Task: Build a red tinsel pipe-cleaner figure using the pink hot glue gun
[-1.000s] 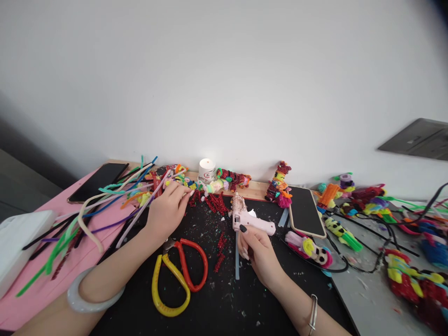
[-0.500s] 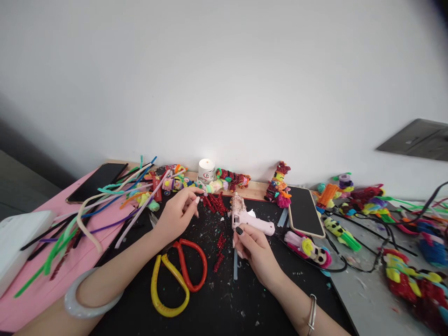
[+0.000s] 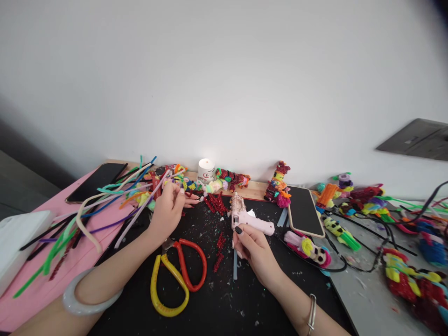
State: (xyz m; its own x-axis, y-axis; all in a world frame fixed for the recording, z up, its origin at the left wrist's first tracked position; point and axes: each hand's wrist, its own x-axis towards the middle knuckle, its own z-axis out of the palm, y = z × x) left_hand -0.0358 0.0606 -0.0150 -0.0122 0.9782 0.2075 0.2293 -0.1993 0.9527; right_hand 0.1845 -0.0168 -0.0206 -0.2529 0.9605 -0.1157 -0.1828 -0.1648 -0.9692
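My left hand (image 3: 170,205) hovers over the left side of the black mat, beside craft pieces at the back. Its thumb and index finger are bent and its other fingers stretch to the right; nothing shows in it. My right hand (image 3: 255,249) is pinched at the lower edge of a pink glue gun (image 3: 252,223) lying on the mat; anything between its fingertips is hidden. A pale glue stick (image 3: 235,267) sticks out below the gun. Red tinsel pieces (image 3: 219,252) lie left of that hand, with more red tinsel (image 3: 215,203) further back. Scissors (image 3: 170,304) with yellow and red handles lie between my arms.
Loose pipe cleaners (image 3: 94,205) spread over a pink surface at left, near a dark tablet (image 3: 91,183). A paper cup (image 3: 206,171) stands by the wall. A pipe-cleaner figure (image 3: 279,183) stands beside a phone (image 3: 304,212); more figures and black cables lie right.
My left hand has moved left, away from the red tinsel at the back, and its fingers have spread. My right hand has hardly moved.
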